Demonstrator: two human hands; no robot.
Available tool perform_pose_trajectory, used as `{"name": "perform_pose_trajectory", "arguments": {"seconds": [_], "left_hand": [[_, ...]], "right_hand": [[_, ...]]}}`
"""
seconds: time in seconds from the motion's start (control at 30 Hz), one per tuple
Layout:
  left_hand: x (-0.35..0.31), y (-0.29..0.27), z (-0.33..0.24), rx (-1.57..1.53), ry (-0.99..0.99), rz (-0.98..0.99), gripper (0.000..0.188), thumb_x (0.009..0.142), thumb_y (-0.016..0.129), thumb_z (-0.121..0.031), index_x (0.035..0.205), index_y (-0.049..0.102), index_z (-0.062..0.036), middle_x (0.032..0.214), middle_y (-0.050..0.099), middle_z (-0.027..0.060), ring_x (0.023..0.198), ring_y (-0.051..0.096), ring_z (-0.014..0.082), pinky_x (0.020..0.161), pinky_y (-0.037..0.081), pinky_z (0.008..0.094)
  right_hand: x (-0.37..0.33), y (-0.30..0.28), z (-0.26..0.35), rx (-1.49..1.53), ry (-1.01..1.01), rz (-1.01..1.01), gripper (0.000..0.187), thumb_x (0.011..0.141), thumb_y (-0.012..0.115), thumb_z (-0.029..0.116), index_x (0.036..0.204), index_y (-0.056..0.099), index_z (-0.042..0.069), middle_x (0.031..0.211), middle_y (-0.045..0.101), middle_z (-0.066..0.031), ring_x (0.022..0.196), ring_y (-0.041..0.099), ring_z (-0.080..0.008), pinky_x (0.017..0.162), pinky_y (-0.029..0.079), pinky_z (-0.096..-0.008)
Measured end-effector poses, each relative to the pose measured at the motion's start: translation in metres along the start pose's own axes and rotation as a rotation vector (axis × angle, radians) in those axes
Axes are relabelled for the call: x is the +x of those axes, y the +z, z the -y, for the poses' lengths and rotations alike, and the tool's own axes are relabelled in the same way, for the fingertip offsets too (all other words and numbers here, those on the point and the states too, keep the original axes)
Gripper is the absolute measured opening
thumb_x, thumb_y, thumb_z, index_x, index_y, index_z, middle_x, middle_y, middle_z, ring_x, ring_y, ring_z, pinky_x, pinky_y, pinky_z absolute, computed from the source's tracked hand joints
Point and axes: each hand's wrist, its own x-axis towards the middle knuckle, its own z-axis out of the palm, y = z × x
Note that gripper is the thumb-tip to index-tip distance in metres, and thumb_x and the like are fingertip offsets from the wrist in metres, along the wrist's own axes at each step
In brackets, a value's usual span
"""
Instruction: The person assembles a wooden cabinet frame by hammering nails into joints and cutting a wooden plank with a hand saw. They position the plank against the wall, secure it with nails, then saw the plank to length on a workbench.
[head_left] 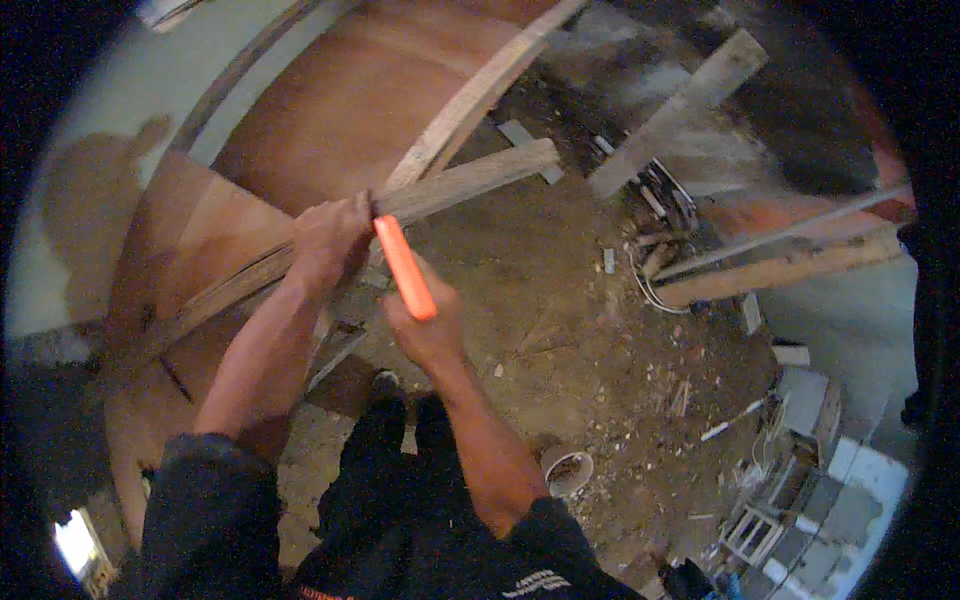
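A long wooden beam (480, 180) slants across in front of me, its far end in the upper middle. My left hand (335, 235) is closed on this beam, close to where a second, paler timber (470, 105) meets it. In my right hand (428, 325) is a bright orange bar-shaped tool (405, 268), held just right of the left hand. The tool's upper end comes near the beam's edge; its working part, if any, does not show. My right fingers are partly hidden behind the orange piece.
A large reddish-brown panel (340, 110) stands behind the beam. Debris litters the dirt floor (560, 330). A loose plank (680, 115) leans at the upper right, above another timber (790, 268). A small white bucket (568, 474) sits by my right arm, and a pale plastic rack (752, 532) lies lower right.
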Motion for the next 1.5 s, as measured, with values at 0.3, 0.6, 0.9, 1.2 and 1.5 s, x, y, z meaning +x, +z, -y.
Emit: {"name": "perform_pose_trajectory", "arguments": {"seconds": [0.3, 0.6, 0.9, 1.2, 1.5], "left_hand": [[0.008, 0.017, 0.005, -0.139, -0.175, 0.097, 0.059, 0.105, 0.035, -0.044, 0.091, 0.076, -0.0047, 0.092, 0.074, 0.0229, 0.084, 0.072, 0.0438, 0.080, 0.056, 0.0555], [0.008, 0.007, 0.004, -0.072, -0.030, 0.025, 0.039, 0.101, 0.043, -0.038, 0.105, 0.064, -0.0049, 0.087, 0.073, 0.0204, 0.077, 0.071, 0.0456, 0.072, 0.056, 0.0581], [0.009, 0.009, 0.006, -0.097, -0.130, 0.086, 0.050, 0.102, 0.039, -0.040, 0.088, 0.069, -0.0032, 0.085, 0.074, 0.0212, 0.077, 0.072, 0.0443, 0.073, 0.057, 0.0551], [0.009, 0.015, 0.008, -0.073, -0.037, 0.052, 0.033, 0.100, 0.043, -0.032, 0.094, 0.065, -0.0077, 0.086, 0.073, 0.0202, 0.077, 0.072, 0.0414, 0.070, 0.057, 0.0550], [0.014, 0.010, 0.005, 0.017, -0.064, 0.057, 0.055, 0.105, 0.035, -0.041, 0.089, 0.076, -0.0080, 0.097, 0.075, 0.0192, 0.089, 0.072, 0.0423, 0.083, 0.056, 0.0530]], "right_hand": [[-0.119, -0.050, 0.018, -0.302, 0.062, 0.022, 0.054, 0.091, 0.057, 0.005, 0.144, 0.052, 0.001, 0.122, 0.068, -0.0187, 0.102, 0.069, -0.0274, 0.084, 0.056, -0.0351], [-0.097, -0.042, 0.014, -0.213, -0.089, -0.045, 0.049, 0.088, 0.060, 0.009, 0.136, 0.057, 0.002, 0.097, 0.070, -0.0174, 0.085, 0.070, -0.0347, 0.074, 0.056, -0.0414], [-0.003, -0.008, 0.029, -0.188, -0.056, -0.016, 0.036, 0.085, 0.062, 0.011, 0.121, 0.061, 0.002, 0.086, 0.062, -0.0132, 0.073, 0.060, -0.0256, 0.068, 0.052, -0.0386], [-0.168, -0.084, 0.043, -0.314, 0.109, 0.053, 0.054, 0.087, 0.063, 0.011, 0.141, 0.057, 0.005, 0.118, 0.070, -0.0177, 0.104, 0.070, -0.0287, 0.088, 0.055, -0.0380], [0.038, 0.007, -0.006, 0.004, -0.191, 0.007, 0.051, 0.082, 0.061, 0.007, 0.132, 0.060, -0.001, 0.087, 0.065, -0.0161, 0.074, 0.062, -0.0277, 0.069, 0.053, -0.0393]]}}
